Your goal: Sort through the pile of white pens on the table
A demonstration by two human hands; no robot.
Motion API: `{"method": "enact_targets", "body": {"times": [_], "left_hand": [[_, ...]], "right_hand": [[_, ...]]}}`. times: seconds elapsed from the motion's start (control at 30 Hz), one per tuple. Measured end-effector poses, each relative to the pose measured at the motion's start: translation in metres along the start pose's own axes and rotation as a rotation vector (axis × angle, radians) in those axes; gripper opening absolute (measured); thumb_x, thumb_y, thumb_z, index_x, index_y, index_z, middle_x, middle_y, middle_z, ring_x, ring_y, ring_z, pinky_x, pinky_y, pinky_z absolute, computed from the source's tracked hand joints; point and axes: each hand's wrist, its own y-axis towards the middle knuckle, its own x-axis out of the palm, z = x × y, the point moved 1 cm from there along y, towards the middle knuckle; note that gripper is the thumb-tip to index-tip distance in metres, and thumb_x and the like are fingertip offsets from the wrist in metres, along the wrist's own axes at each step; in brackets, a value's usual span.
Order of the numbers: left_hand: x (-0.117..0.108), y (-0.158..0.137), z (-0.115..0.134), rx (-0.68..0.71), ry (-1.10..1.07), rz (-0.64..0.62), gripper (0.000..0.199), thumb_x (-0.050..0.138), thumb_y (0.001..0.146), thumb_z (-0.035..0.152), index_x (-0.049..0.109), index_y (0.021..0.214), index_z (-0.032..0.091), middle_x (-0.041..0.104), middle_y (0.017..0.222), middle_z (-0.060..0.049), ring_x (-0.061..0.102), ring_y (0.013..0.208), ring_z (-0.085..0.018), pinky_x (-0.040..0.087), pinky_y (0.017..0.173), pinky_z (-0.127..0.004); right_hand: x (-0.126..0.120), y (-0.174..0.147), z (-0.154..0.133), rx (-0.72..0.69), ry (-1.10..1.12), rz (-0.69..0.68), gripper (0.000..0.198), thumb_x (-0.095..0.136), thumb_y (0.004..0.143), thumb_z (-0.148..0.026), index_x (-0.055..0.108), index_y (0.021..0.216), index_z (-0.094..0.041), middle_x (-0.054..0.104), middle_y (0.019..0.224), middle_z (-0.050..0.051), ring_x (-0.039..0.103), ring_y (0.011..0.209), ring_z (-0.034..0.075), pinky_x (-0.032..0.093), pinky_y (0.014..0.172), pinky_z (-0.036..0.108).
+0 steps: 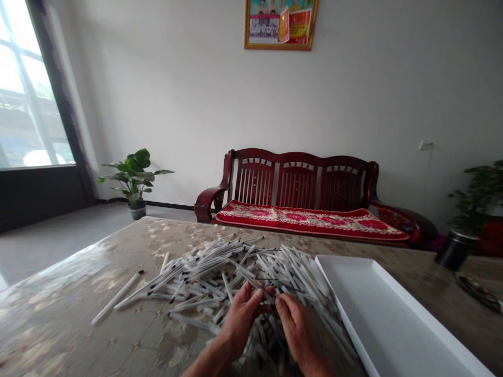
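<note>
Between my hands is a slim translucent pen (247,273), tilted up toward the far left. My left hand (240,313) pinches it between thumb and fingers. Close beside its near end, my right hand (294,320) has thumb and fingertips pressed together; what they hold is too small to make out. A loose pile of whitish pens (208,264) with dark tips spreads in front of and left of my hands. More white pen barrels (294,264) lie bunched to the right. Small dark and clear pieces (261,335) lie below and between my wrists, partly hidden.
A shallow white tray (342,316) stands right of the pile on the patterned tabletop (113,343). One pen (117,298) lies apart at the left. Farther right are a black canister (456,250) and a dark cable (477,293). A red wooden bench (296,183) stands beyond the table.
</note>
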Motion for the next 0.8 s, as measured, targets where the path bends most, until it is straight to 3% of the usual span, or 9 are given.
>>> {"method": "enact_targets", "body": {"times": [0.27,0.57,0.7,0.8], "left_hand": [[-0.006,0.008,0.001,0.145,0.031,0.104,0.043,0.087,0.062,0.048,0.067,0.084,0.017,0.072,0.082,-0.003,0.063,0.068,-0.014,0.052,0.061,-0.024],[-0.008,0.008,-0.007,0.043,-0.045,0.233,0.051,0.090,0.052,0.052,0.067,0.079,0.016,0.074,0.077,-0.004,0.069,0.066,-0.017,0.055,0.060,-0.025],[-0.008,0.009,-0.007,0.023,-0.069,0.234,0.051,0.092,0.049,0.049,0.067,0.078,0.016,0.076,0.079,-0.006,0.071,0.067,-0.018,0.056,0.061,-0.026],[-0.009,0.010,-0.008,0.022,-0.068,0.227,0.050,0.093,0.050,0.048,0.067,0.078,0.015,0.076,0.079,-0.006,0.072,0.068,-0.018,0.057,0.062,-0.026]], "right_hand": [[0.004,0.001,0.013,-0.018,-0.051,0.031,0.047,0.041,0.100,-0.051,0.063,0.070,-0.022,0.064,0.058,-0.001,0.060,0.053,0.014,0.042,0.048,0.021],[-0.011,0.006,0.006,-0.279,-0.199,0.167,0.033,0.053,0.098,-0.043,0.072,0.081,-0.023,0.071,0.073,0.004,0.068,0.071,0.018,0.052,0.068,0.026],[-0.013,0.006,0.006,-0.191,-0.145,0.138,0.028,0.052,0.097,-0.042,0.073,0.092,-0.024,0.074,0.085,0.005,0.071,0.079,0.019,0.055,0.073,0.026],[-0.010,0.004,0.009,-0.096,-0.119,0.090,0.035,0.045,0.100,-0.041,0.071,0.086,-0.023,0.073,0.078,0.003,0.070,0.073,0.017,0.054,0.066,0.024]]}}
